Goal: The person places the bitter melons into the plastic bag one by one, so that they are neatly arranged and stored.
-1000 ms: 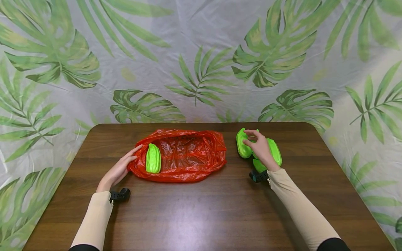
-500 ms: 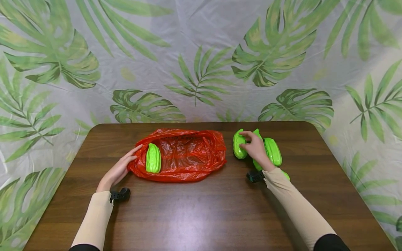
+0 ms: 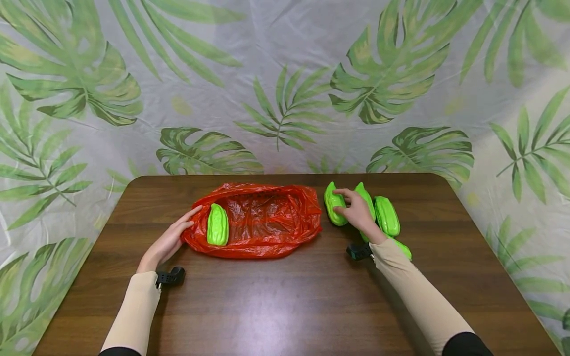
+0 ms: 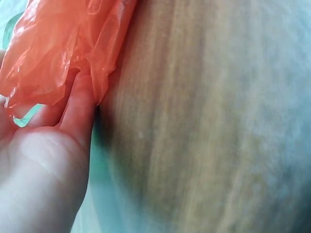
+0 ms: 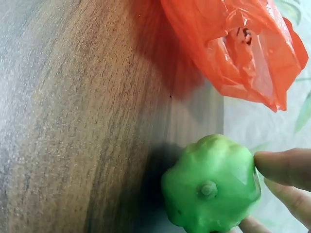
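Note:
A red plastic bag [image 3: 271,249] lies with its mouth spread, and one green ridged gourd [image 3: 217,225] rests inside at its left end. My left hand [image 3: 166,242] holds the bag's left rim; in the left wrist view the thin film hides the tips of some fingers [image 4: 80,104]. My right hand [image 3: 359,213] grips another gourd [image 3: 334,203] just right of the bag. In the right wrist view this gourd [image 5: 211,187] shows its lobed end with a small stem nub, and fingertips [image 5: 272,165] press its side.
Several more gourds lie right of and partly under my right hand, among them one gourd [image 3: 387,216] at the far right and one gourd [image 3: 402,248] partly hidden by the forearm. The wooden table [image 3: 267,306] ends at a leaf-print cloth [image 3: 285,99].
My right hand has moved left with the gourd, away from the other gourds and toward the bag. The left hand and the bag stay in place.

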Action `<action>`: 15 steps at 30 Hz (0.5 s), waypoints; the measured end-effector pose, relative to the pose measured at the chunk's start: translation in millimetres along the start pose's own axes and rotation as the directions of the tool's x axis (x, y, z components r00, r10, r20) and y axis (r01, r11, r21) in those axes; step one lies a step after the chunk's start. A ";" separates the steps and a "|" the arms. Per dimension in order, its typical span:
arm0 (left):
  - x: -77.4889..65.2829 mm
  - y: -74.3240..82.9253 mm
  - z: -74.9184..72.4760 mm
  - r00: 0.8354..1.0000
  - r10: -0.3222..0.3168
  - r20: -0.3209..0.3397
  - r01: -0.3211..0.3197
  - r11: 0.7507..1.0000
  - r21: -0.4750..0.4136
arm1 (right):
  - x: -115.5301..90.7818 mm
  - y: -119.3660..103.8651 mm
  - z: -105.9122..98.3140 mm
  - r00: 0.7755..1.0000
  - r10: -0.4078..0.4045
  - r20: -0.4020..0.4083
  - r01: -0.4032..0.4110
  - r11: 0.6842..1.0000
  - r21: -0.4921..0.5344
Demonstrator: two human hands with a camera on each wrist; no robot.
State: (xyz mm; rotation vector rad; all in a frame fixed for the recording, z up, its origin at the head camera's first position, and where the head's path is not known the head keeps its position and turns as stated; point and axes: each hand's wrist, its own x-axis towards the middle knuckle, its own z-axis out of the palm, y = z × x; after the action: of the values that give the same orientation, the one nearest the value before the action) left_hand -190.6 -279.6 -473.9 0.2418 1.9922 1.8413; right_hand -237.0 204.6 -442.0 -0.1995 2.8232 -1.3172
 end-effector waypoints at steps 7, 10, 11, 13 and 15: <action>-0.4 0.3 0.5 1.000 0.002 -0.001 -0.002 1.000 0.001 | 1.1 -2.5 -1.2 0.999 0.000 0.049 0.000 1.000 0.005; -0.6 0.2 0.8 1.000 0.002 -0.002 -0.002 1.000 -0.004 | -1.1 -4.5 -3.2 0.998 -0.001 0.059 0.001 1.000 0.002; -0.7 0.3 0.9 1.000 0.002 -0.002 -0.002 1.000 -0.005 | -2.2 -5.5 -3.9 0.998 -0.006 0.058 0.007 1.000 -0.009; -0.8 0.4 1.1 1.000 0.001 -0.004 -0.001 1.000 -0.007 | -3.4 -5.9 -4.9 0.998 -0.014 0.064 0.015 1.000 -0.014; -0.7 0.5 1.1 1.000 -0.001 -0.006 0.001 1.000 -0.006 | -3.8 -5.9 -5.6 0.997 -0.020 0.071 0.022 1.000 -0.020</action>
State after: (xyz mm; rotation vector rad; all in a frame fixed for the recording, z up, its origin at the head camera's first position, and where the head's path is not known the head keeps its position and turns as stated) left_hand -189.6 -278.9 -473.3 0.2343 1.9902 1.8491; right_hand -233.1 205.6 -434.0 -0.2718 2.7843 -1.2587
